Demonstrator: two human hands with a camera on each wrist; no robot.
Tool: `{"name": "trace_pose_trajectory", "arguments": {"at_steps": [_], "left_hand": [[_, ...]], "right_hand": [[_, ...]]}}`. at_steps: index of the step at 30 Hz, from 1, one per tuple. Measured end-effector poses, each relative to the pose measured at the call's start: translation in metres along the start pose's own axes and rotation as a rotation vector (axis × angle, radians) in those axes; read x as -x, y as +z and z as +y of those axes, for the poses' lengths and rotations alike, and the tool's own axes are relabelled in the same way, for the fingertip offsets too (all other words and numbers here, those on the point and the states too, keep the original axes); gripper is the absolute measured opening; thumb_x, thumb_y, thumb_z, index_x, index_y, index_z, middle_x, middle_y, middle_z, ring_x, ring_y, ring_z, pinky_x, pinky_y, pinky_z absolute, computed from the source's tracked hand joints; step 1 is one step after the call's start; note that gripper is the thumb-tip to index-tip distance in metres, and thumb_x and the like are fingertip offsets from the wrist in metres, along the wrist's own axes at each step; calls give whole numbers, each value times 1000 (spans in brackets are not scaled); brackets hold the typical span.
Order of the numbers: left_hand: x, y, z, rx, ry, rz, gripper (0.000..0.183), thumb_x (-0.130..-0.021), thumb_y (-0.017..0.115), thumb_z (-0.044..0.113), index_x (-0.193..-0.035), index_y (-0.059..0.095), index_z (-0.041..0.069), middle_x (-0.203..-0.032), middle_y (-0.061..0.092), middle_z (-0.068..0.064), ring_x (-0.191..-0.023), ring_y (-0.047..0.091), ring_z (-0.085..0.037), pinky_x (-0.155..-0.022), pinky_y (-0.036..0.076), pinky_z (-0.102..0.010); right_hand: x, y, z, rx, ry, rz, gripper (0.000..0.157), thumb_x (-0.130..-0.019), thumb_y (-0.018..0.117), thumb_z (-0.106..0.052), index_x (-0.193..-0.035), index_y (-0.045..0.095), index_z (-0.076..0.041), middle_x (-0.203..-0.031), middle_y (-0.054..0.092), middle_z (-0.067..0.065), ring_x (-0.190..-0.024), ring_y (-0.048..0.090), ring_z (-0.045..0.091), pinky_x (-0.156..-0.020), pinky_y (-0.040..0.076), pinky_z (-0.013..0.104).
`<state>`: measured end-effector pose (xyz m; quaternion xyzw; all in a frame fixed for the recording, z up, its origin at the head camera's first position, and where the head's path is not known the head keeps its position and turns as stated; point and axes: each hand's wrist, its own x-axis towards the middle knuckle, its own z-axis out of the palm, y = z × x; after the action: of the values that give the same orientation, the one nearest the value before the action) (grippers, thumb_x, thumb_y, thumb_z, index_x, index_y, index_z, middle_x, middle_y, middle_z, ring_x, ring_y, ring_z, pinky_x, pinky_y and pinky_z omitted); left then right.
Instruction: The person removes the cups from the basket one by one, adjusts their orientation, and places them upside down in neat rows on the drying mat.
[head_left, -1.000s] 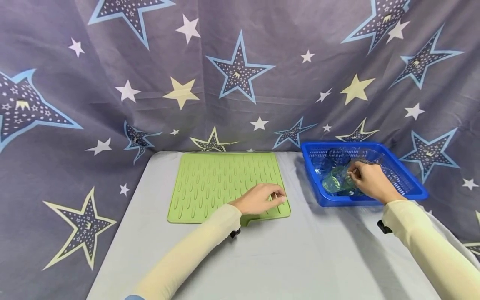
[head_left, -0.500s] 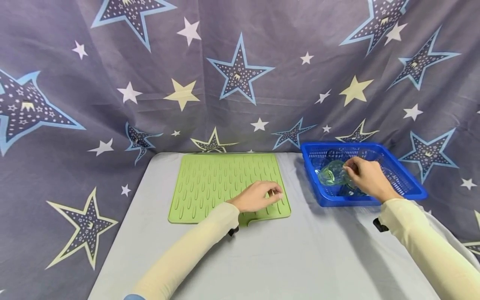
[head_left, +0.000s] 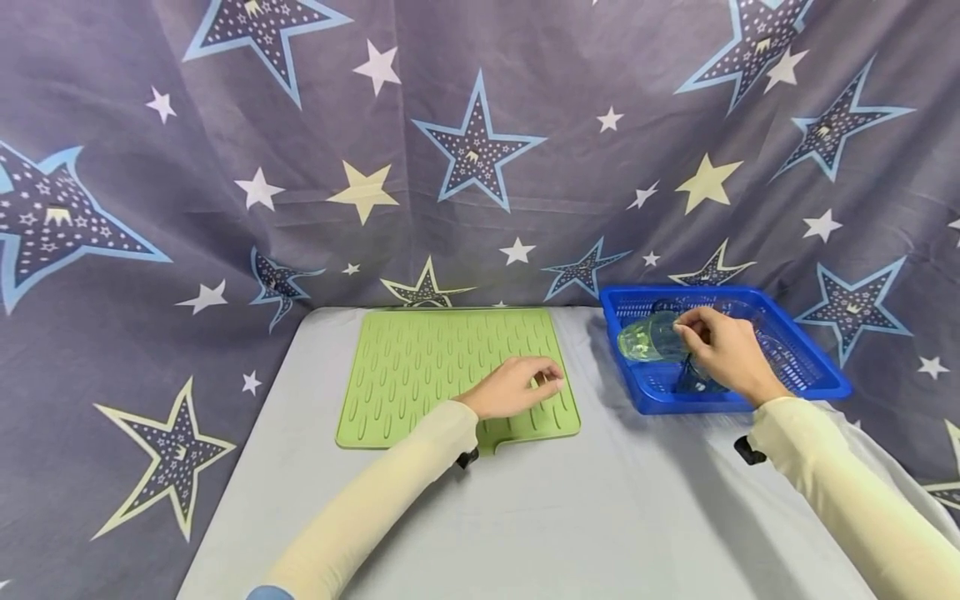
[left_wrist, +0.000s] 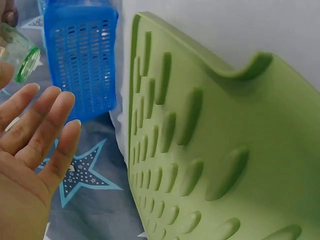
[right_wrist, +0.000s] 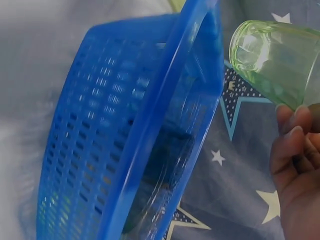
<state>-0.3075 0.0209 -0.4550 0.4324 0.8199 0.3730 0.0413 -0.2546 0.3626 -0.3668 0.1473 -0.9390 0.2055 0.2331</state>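
Note:
A clear green-tinted drinking glass (head_left: 647,338) is pinched by its rim end in my right hand (head_left: 723,354). It lies nearly sideways, its base pointing left, above the left part of the blue basket (head_left: 705,404). From the right wrist view, the glass (right_wrist: 272,60) is apart from the basket, with thumb and fingertips at its edge. My left hand (head_left: 517,388) hovers over the right side of the green ridged mat (head_left: 420,367). Its fingers are relaxed and hold nothing, as the left wrist view also shows.
Other clear glassware (right_wrist: 170,155) sits inside the basket, partly hidden by its wall. Mat and basket stand side by side on a white-covered table (head_left: 585,517). Behind hangs a grey star-patterned curtain (head_left: 585,200).
My right hand has raised the glass from among the others in the basket and shifted it left, tipping it nearly level. The left hand has barely moved.

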Motion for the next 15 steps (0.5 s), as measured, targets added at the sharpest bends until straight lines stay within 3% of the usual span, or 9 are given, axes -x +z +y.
{"name": "trace_pose_trajectory", "arguments": {"at_steps": [5,12,15], "left_hand": [[-4,-2,3,108,-67,35,30,-107,56,38,-124,67,16,-108,68,9,-100,61,-5,-92,52,-28],[-9,-8,7,308,-151,150,30,-106,58,38,-125,67,17,-99,71,2,-98,68,-26,-82,56,-31],[-10,-11,9,362,-177,177,30,-106,57,41,-123,67,18,-100,71,2,-97,68,-27,-83,57,-31]], "right_hand": [[2,2,-7,-74,43,-39,15,-104,63,-19,-106,70,-6,-75,67,2,-55,56,11,-50,44,28],[5,4,-18,-209,95,-88,21,-106,62,-27,-110,68,-8,-77,69,4,-54,59,16,-48,47,28],[5,6,-23,-244,120,-103,23,-106,61,-30,-112,68,-9,-79,71,5,-55,60,17,-47,48,30]]}}
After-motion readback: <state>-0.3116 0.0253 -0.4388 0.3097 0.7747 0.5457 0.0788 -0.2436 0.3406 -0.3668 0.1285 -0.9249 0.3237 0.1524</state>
